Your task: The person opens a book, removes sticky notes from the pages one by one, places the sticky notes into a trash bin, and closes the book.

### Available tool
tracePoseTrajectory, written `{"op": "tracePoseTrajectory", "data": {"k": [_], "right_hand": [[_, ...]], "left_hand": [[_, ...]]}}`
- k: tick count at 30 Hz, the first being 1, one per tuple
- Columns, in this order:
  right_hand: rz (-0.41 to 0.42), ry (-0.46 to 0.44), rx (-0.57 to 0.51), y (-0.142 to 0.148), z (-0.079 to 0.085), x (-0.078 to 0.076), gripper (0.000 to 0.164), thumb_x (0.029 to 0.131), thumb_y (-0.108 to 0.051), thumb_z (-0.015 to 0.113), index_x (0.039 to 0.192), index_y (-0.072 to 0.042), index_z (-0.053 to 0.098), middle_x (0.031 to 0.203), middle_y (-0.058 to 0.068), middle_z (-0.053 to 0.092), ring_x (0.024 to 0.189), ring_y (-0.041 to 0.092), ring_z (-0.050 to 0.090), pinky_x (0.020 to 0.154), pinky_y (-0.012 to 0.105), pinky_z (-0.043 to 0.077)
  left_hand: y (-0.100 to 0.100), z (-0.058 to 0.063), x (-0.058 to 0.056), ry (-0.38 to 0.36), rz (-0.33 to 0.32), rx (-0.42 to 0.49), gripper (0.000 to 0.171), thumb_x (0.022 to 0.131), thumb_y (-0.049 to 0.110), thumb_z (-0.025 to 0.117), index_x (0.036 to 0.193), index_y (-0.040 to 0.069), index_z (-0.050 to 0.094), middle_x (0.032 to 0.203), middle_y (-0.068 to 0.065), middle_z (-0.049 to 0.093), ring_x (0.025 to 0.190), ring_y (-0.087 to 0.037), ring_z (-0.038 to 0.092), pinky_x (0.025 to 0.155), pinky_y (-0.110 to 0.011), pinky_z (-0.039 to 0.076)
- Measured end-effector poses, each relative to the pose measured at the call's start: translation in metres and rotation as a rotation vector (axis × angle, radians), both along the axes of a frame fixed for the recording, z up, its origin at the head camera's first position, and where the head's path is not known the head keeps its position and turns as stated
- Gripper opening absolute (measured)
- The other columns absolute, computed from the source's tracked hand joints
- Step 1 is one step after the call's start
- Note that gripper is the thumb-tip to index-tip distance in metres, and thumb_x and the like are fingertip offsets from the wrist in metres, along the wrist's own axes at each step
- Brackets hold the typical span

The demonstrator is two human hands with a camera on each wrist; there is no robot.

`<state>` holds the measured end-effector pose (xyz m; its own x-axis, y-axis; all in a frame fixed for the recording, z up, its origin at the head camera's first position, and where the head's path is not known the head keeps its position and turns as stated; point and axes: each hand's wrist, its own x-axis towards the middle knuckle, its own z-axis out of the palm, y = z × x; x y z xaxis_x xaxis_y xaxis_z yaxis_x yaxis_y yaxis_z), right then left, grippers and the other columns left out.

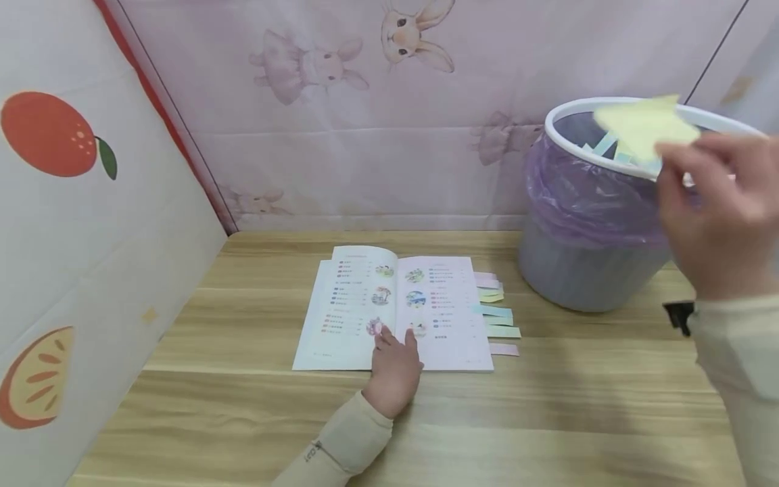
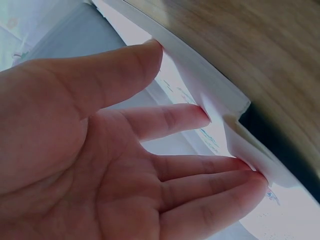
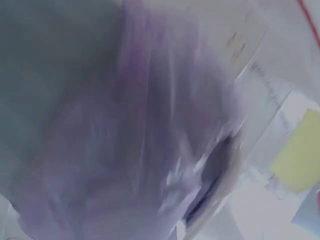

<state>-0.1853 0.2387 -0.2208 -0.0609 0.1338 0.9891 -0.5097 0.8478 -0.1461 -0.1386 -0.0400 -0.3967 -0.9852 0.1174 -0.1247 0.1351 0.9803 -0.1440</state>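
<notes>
An open book (image 1: pixel 453 355) with printed lists and small pictures lies on the table, and my left hand (image 1: pixel 395 372) rests on its lower middle near the fold. In the left wrist view, the fingertips (image 2: pixel 200 117) touch the pages, with the fingers spread and fairly straight. Up at the right, my right hand (image 1: pixel 724 203) pinches a yellow sticky note (image 1: pixel 651 125) above the rim of a grey waste bin (image 1: pixel 590 270). The same yellow note shows at the right edge of the blurred right wrist view, beside the purple bin liner (image 3: pixel 140 125).
Coloured paper strips (image 1: pixel 504 331) stick out from the book's right edge. Several strips (image 1: pixel 605 143) lie inside the bin. Behind the wooden table (image 1: pixel 231 406) hangs a pink rabbit-print cloth (image 1: pixel 365 135); a white fruit-print cloth (image 1: pixel 73 237) stands at the left.
</notes>
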Motion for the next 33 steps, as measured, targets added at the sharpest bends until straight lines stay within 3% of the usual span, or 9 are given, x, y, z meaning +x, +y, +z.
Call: {"op": "tracePoseTrajectory", "data": {"k": [3, 6, 15, 19, 21, 25, 28, 30, 33], "right_hand": [[-0.123, -0.347, 0.098, 0.023, 0.024, -0.013, 0.024, 0.094, -0.008, 0.054, 0.102, 0.006, 0.07, 0.103, 0.029, 0.059, 0.1, 0.047, 0.052, 0.095, 0.043, 0.039], [-0.191, -0.587, 0.155, 0.036, 0.033, -0.026, 0.029, 0.095, -0.007, 0.049, 0.107, 0.012, 0.066, 0.104, 0.03, 0.055, 0.099, 0.047, 0.047, 0.091, 0.053, 0.033], [-0.252, -0.991, 0.175, 0.046, 0.048, -0.046, 0.033, 0.091, -0.006, 0.045, 0.111, 0.016, 0.06, 0.106, 0.037, 0.055, 0.103, 0.053, 0.043, 0.089, 0.065, 0.024], [-0.262, -1.007, 0.145, 0.044, 0.051, -0.042, 0.038, 0.091, -0.01, 0.042, 0.114, 0.015, 0.059, 0.109, 0.036, 0.055, 0.104, 0.052, 0.044, 0.085, 0.062, 0.027], [-0.27, -0.968, 0.104, 0.039, 0.052, -0.035, 0.041, 0.092, -0.013, 0.042, 0.118, 0.014, 0.058, 0.111, 0.035, 0.054, 0.102, 0.05, 0.045, 0.077, 0.055, 0.031], [-0.242, -0.827, 0.003, 0.015, 0.054, -0.007, 0.043, 0.094, -0.018, 0.044, 0.124, 0.009, 0.058, 0.117, 0.028, 0.055, 0.104, 0.038, 0.049, 0.08, 0.042, 0.034], [-0.08, -0.647, -0.03, -0.005, 0.042, 0.015, 0.035, 0.093, -0.019, 0.053, 0.115, 0.004, 0.067, 0.103, -0.004, 0.064, 0.098, 0.008, 0.053, 0.092, 0.026, 0.033], [0.071, -0.61, -0.004, -0.016, 0.024, 0.026, 0.026, 0.091, -0.015, 0.061, 0.108, 0.002, 0.071, 0.091, -0.023, 0.059, 0.085, -0.008, 0.048, 0.082, 0.013, 0.033], [0.301, -0.749, 0.056, -0.033, -0.012, 0.028, 0.017, 0.088, -0.008, 0.067, 0.102, 0.001, 0.072, 0.089, -0.019, 0.066, 0.076, -0.013, 0.051, 0.07, 0.007, 0.038]], "left_hand": [[-0.001, -0.003, -0.001, -0.004, -0.008, -0.003, 0.058, 0.093, 0.043, 0.059, 0.14, 0.011, 0.05, 0.132, -0.033, 0.05, 0.119, -0.04, 0.055, 0.093, -0.037, 0.05], [-0.001, -0.005, -0.001, -0.01, -0.017, -0.004, 0.057, 0.093, 0.042, 0.059, 0.14, 0.011, 0.05, 0.132, -0.033, 0.05, 0.12, -0.04, 0.055, 0.093, -0.037, 0.05], [0.0, -0.007, -0.002, 0.006, -0.013, 0.018, 0.057, 0.092, 0.041, 0.061, 0.139, 0.01, 0.052, 0.131, -0.034, 0.05, 0.119, -0.041, 0.055, 0.093, -0.038, 0.05], [0.0, -0.006, -0.003, -0.009, 0.001, 0.021, 0.058, 0.092, 0.042, 0.061, 0.139, 0.01, 0.051, 0.133, -0.033, 0.049, 0.12, -0.041, 0.054, 0.094, -0.038, 0.049], [0.0, -0.004, -0.002, -0.019, 0.008, 0.02, 0.058, 0.092, 0.042, 0.06, 0.14, 0.011, 0.051, 0.133, -0.033, 0.049, 0.121, -0.04, 0.054, 0.095, -0.038, 0.049], [0.0, -0.003, -0.002, -0.028, 0.015, 0.022, 0.057, 0.092, 0.041, 0.06, 0.14, 0.011, 0.05, 0.134, -0.033, 0.049, 0.121, -0.04, 0.053, 0.096, -0.038, 0.048], [-0.001, -0.004, -0.002, -0.025, 0.015, 0.023, 0.057, 0.092, 0.041, 0.06, 0.14, 0.011, 0.05, 0.133, -0.033, 0.049, 0.121, -0.04, 0.054, 0.096, -0.038, 0.048], [-0.001, -0.004, -0.002, -0.021, 0.011, 0.027, 0.058, 0.092, 0.041, 0.06, 0.14, 0.01, 0.05, 0.133, -0.033, 0.049, 0.121, -0.041, 0.054, 0.096, -0.038, 0.048], [-0.001, -0.005, -0.003, -0.02, 0.006, 0.033, 0.058, 0.093, 0.041, 0.06, 0.14, 0.01, 0.05, 0.133, -0.034, 0.049, 0.121, -0.041, 0.053, 0.096, -0.039, 0.048]]}}
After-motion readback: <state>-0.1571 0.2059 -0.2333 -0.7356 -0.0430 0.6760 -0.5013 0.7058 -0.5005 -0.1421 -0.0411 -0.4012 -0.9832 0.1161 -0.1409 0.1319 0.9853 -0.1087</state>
